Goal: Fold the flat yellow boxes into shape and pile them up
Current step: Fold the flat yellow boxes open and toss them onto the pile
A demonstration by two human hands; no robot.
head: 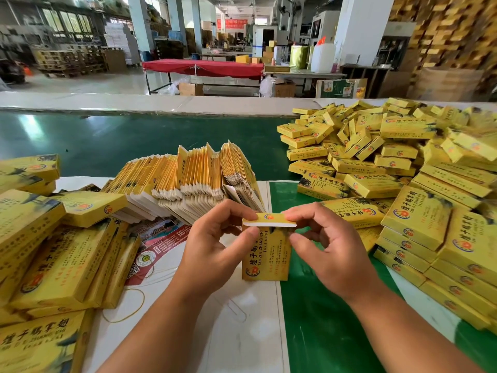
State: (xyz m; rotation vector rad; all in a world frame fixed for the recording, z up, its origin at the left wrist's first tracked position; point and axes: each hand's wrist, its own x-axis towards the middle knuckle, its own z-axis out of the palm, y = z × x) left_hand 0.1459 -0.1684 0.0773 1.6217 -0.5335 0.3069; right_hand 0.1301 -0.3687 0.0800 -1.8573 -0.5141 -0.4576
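Note:
I hold one yellow box [266, 254] upright above the table, in front of me. My left hand [215, 246] grips its left side, thumb on the front near the top. My right hand [328, 243] pinches the box's top flap [269, 220], which is bent over with its white edge showing. Just behind stands a leaning row of flat yellow boxes [188, 179]. A big heap of folded yellow boxes [390, 168] covers the right side of the table.
More folded boxes lie stacked at the left [53, 254]. A green conveyor belt [107, 141] runs across behind the table. Printed leaflets [158, 238] and a rubber band [131, 305] lie on the white sheet [242, 319]. A green sheet [322, 319] lies under my right arm.

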